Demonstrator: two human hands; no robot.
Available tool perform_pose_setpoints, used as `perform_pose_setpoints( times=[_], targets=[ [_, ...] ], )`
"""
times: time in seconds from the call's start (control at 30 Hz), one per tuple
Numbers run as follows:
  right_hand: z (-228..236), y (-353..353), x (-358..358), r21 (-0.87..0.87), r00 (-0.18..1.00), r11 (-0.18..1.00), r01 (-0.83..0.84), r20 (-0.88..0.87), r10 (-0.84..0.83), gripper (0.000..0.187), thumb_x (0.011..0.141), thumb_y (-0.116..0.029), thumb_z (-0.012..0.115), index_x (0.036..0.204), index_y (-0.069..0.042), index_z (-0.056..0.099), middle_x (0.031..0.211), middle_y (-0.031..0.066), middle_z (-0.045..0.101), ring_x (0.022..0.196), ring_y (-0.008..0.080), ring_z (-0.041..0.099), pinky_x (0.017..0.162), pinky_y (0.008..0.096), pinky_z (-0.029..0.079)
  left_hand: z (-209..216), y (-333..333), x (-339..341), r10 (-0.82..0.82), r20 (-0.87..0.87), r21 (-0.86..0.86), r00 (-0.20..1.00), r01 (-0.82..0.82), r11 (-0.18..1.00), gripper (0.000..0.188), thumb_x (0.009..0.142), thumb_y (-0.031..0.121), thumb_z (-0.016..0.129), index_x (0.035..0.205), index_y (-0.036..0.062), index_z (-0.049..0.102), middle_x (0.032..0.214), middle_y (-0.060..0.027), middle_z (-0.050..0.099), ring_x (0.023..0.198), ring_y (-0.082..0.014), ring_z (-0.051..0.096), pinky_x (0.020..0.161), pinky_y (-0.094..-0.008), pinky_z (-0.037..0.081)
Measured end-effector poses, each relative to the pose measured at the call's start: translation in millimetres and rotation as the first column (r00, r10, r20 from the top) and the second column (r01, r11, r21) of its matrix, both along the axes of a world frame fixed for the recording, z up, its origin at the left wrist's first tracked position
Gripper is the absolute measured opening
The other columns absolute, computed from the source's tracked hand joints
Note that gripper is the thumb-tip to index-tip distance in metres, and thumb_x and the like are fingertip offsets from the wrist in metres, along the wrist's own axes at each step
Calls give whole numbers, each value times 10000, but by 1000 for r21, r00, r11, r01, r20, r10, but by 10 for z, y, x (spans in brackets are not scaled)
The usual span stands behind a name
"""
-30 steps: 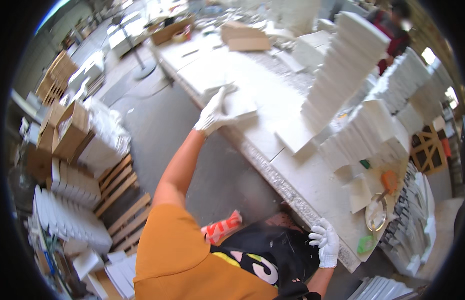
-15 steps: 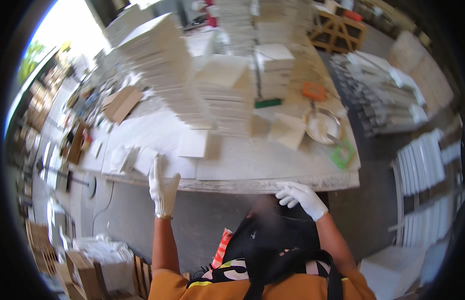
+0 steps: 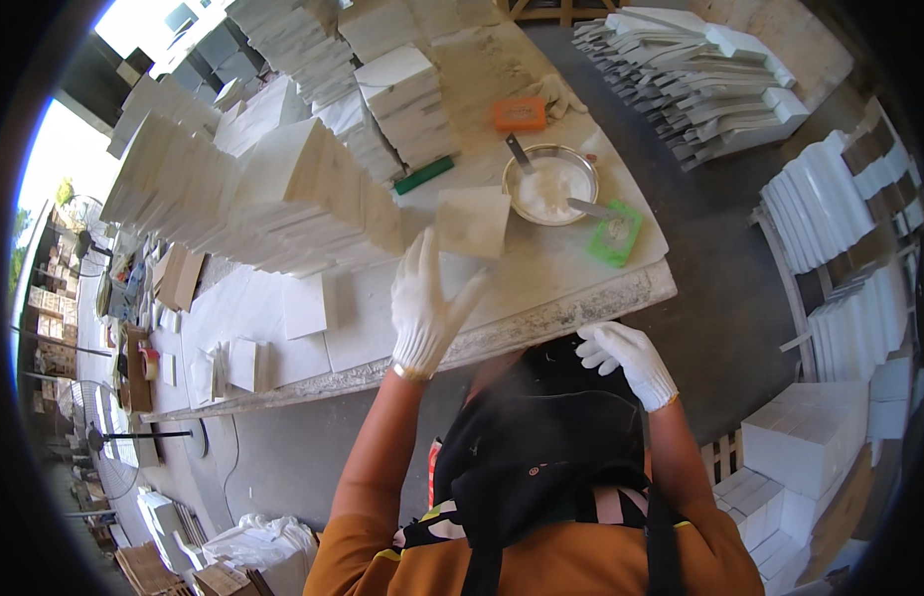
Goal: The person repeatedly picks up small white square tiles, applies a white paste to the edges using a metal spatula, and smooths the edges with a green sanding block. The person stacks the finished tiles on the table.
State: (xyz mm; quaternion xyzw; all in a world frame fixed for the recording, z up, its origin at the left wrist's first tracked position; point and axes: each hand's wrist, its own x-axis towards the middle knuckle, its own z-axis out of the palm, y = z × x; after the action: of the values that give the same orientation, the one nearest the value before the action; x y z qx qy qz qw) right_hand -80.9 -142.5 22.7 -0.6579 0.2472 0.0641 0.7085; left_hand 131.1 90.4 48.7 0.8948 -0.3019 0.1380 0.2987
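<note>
My left hand (image 3: 429, 303), in a white knit glove, is over the front of the stone-topped table (image 3: 522, 288). Its fingers point up and its thumb stands apart, with nothing held. Just beyond the fingertips lies a square cream tile (image 3: 474, 221). My right hand (image 3: 629, 363), gloved the same way, hangs off the table's front edge by the black apron (image 3: 541, 447). Its fingers are loosely bent, slightly apart and empty. A metal bowl (image 3: 551, 186) of white paste, with two putty knives in it, stands beyond, beside a green packet (image 3: 616, 234).
Tall stacks of pale stone tiles (image 3: 293, 199) fill the left and back of the table. A green-edged tool (image 3: 423, 175) and an orange box (image 3: 520, 114) lie behind the tile. Racked white slabs (image 3: 830, 219) and white blocks (image 3: 805, 437) stand to the right.
My view has turned to the right. The left hand has moved right along the table, to near the single tile. The right hand stays low by the front edge.
</note>
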Motion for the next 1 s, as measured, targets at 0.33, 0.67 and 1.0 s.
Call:
perform_pose_setpoints(
  times=[0.33,0.67,1.0],
  targets=[
    [3,-15,10,13,1000,1000,-15,-9,15,470,1020,-380,508,1245,9,645,1012,134,729,848,171,698,701,277,521,-99,-605,374,180,-263,193,948,-132,972,1134,692,564,796,1519,6,257,1358,-309,491,1191,-449,541,952,-504,482],
    [-5,65,239,309,971,950,44,212,-114,692,1004,-520,501,1450,7,452,1268,162,640,1014,207,670,760,303,546,63,-396,-243,-140,-64,-191,988,125,974,1229,610,301,874,1555,-29,163,1371,-262,503,1210,-405,550,972,-443,505],
    [39,24,-147,571,765,693,441,165,-623,540,1026,-340,527,1427,17,469,1383,158,569,1238,268,575,1069,411,450,-57,-877,-1144,-559,15,121,829,553,824,936,762,615,685,1495,101,414,1520,-220,399,1347,-511,389,1074,-641,328]
  ],
)
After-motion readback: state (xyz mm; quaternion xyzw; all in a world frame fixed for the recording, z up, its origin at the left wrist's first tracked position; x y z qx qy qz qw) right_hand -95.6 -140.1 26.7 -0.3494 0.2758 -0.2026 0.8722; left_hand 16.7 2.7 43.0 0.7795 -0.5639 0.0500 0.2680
